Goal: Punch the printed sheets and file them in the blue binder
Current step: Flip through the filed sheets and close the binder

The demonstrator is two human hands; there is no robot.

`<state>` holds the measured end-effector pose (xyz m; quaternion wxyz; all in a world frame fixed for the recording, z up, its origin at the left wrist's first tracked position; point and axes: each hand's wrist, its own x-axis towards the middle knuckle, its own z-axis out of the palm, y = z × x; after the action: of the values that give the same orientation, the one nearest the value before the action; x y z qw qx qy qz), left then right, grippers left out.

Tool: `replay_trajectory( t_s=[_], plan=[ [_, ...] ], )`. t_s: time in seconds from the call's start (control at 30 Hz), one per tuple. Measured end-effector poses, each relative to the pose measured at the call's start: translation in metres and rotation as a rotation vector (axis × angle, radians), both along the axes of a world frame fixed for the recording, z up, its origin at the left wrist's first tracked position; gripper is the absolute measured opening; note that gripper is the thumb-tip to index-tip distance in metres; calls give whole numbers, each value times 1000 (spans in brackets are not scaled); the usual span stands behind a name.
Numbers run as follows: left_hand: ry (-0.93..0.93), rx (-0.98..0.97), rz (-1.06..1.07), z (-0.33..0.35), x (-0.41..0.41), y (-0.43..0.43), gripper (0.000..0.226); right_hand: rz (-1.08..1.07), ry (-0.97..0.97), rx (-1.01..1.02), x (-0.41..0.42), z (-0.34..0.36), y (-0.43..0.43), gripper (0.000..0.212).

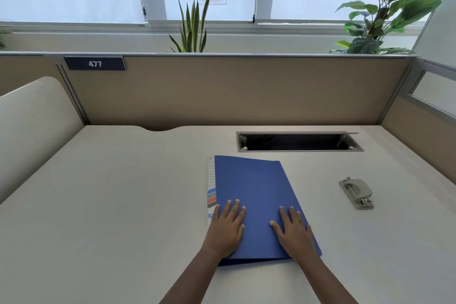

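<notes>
Both hands lie flat with fingers spread on the closed blue binder [256, 205]: the left hand [228, 227] near its spine edge, the right hand [294, 231] near its right edge. The binder rests on the pale desk [111, 205], a white printed strip [211, 187] showing along its left side (lined, with coloured bands). To the right, well apart, sits a grey hole punch [356, 192]. Beyond lie an open cable hatch [298, 142], the partition [222, 89] with a 477 plate [95, 63], and two plants [193, 24].

Closed blue binder [254, 195] lies flat on desk [123, 205], left hand [227, 227] and right hand [294, 232] pressed flat on its cover with fingers spread, a printed strip [211, 190] showing along its left edge, grey hole punch [356, 192] well apart to the right
</notes>
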<state>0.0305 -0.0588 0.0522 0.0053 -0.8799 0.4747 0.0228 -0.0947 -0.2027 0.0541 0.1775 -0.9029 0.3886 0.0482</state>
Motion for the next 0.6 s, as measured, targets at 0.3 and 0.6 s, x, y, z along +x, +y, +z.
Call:
replay_trajectory(
  t_s=[0.3, 0.6],
  plan=[
    [120, -45, 120, 6, -7, 2, 52, -97, -21, 10, -2, 3, 2, 63],
    [850, -577, 787, 33, -1, 7, 77, -419, -78, 133, -4, 18, -12, 81]
  ],
)
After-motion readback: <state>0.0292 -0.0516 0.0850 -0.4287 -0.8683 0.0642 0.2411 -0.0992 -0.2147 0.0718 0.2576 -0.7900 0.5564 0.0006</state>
